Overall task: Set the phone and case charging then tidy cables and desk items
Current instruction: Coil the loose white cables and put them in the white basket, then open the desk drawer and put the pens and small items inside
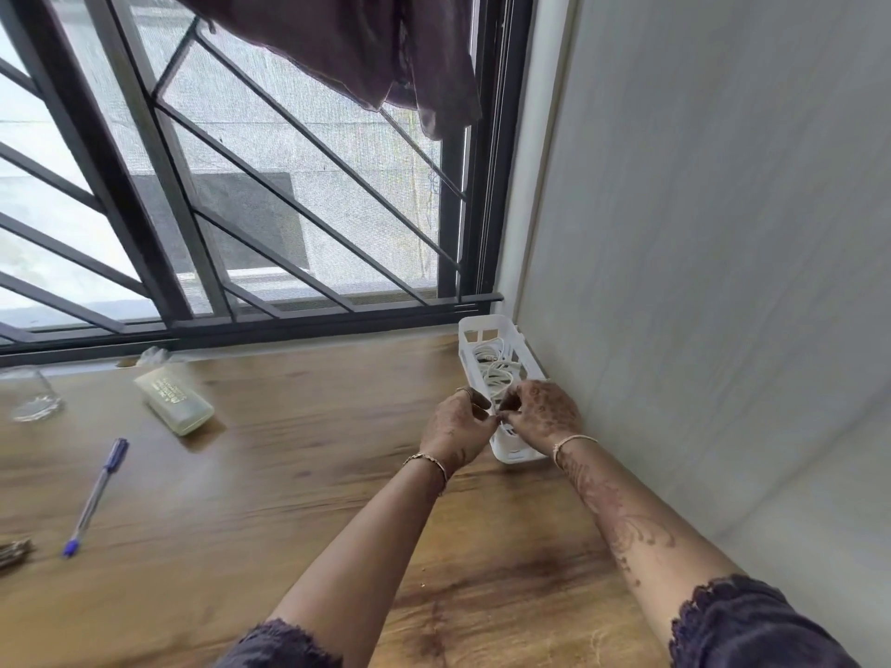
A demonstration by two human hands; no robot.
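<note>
A white slotted plastic basket (pixel 470 330) stands on the wooden desk (pixel 299 474) against the right wall, with white coiled cables (pixel 496 366) inside it. My left hand (pixel 458 429) and my right hand (pixel 542 414) meet over the basket's near end. Both have curled fingers that pinch a small white piece of cable between them; what exactly it is stays hidden by the fingers. No phone shows in view.
A translucent yellowish case (pixel 173 400) lies at the back left. A blue pen (pixel 96 494) lies nearer, a clear glass (pixel 31 395) stands at the far left, and a dark object (pixel 12 554) pokes in at the left edge. A barred window runs behind the desk.
</note>
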